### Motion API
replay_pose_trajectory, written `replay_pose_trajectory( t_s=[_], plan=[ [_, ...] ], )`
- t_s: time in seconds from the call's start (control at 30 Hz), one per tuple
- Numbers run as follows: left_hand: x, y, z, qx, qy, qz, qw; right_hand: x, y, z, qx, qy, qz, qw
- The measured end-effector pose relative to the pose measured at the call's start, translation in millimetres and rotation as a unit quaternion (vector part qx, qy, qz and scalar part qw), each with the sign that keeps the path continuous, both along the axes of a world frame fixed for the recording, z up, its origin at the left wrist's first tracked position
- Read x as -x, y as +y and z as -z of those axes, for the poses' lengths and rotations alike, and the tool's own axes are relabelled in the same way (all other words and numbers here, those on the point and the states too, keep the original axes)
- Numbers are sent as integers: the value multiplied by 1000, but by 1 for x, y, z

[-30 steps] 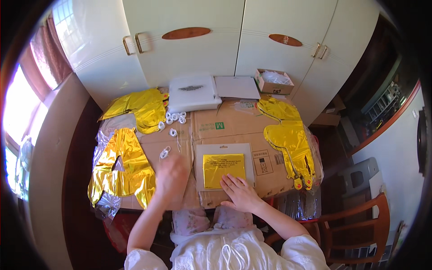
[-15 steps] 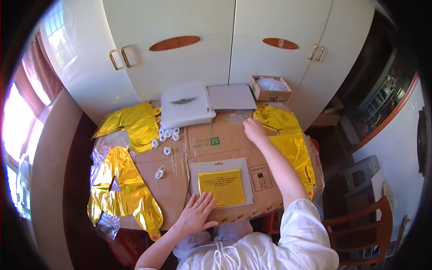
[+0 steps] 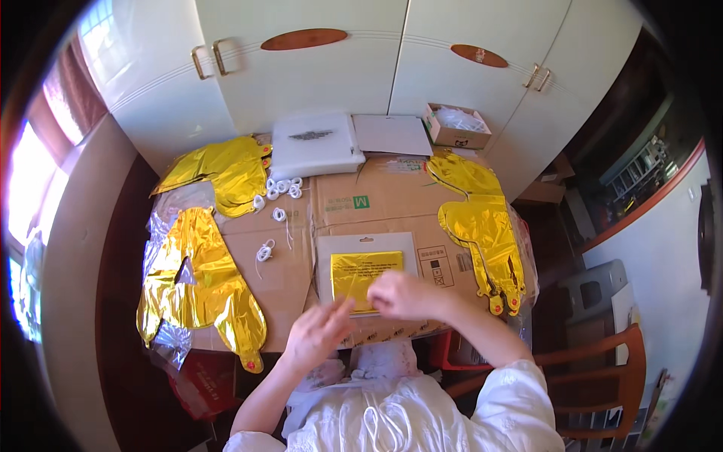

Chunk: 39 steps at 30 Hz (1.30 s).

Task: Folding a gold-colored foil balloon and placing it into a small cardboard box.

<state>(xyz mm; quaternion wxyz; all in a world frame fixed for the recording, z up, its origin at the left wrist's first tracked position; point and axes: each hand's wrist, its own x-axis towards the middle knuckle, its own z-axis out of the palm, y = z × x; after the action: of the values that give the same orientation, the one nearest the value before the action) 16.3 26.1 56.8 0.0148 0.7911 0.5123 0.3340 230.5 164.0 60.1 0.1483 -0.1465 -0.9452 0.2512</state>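
Clearly, in the head view, both hands meet over a flat grey-white card packet (image 3: 364, 248) that holds a folded gold foil piece (image 3: 360, 273), lying near the front edge of the cardboard-covered table (image 3: 392, 200). The right hand (image 3: 404, 294) rests on the packet's lower right part, fingers curled loosely down onto the foil; whether they pinch anything I cannot tell. The left hand (image 3: 316, 334) sits at the packet's lower left corner, fingers spread and slightly bent, fingertips touching or just over the card edge, gripping nothing that I can see.

Judging from this, the step in hand looks like smoothing or seating the folded foil in its packet. A next move would call for 1 hand to pin the card flat while the other works the foil's edge, since the foil is slippery and creases easily.

Around it: 2 flat gold foil balloons (image 3: 199, 282) lie along the table's left edge, with another (image 3: 226, 169) at the back left corner, and a long gold one (image 3: 482, 226) runs down the right edge. Small white cord coils (image 3: 280, 186) lie left of centre. A stack of white bags (image 3: 312, 145) and a grey sheet (image 3: 392, 134) sit at the back edge, beside a small open cardboard box (image 3: 456, 126).
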Motion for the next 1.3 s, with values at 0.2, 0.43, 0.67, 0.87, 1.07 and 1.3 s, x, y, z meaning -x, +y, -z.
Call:
replay_pose_trajectory(
  t_s=[0.2, 0.43, 0.67, 0.87, 1.07, 1.3],
  plan=[
    [7, -55, 19, 4, -6, 77, 997, 6, -59, 15, 184, -19, -36, 982],
    [6, -69, 44, 19, 6, -72, 997, 4, -35, 50, -146, 25, 52, 988],
    [-4, -71, 61, 26, 25, -68, 997, 4, -35, 78, -122, -6, 82, 989],
    [-3, -68, 70, 5, 42, -95, 995, 6, -36, 78, -139, 7, 80, 987],
    [-5, -44, 58, 53, 69, -96, 992, 4, -37, 72, -135, 2, 84, 987],
    [-1, -25, 51, 82, 53, -98, 990, 5, -35, 75, -130, 9, 80, 988]
  ],
)
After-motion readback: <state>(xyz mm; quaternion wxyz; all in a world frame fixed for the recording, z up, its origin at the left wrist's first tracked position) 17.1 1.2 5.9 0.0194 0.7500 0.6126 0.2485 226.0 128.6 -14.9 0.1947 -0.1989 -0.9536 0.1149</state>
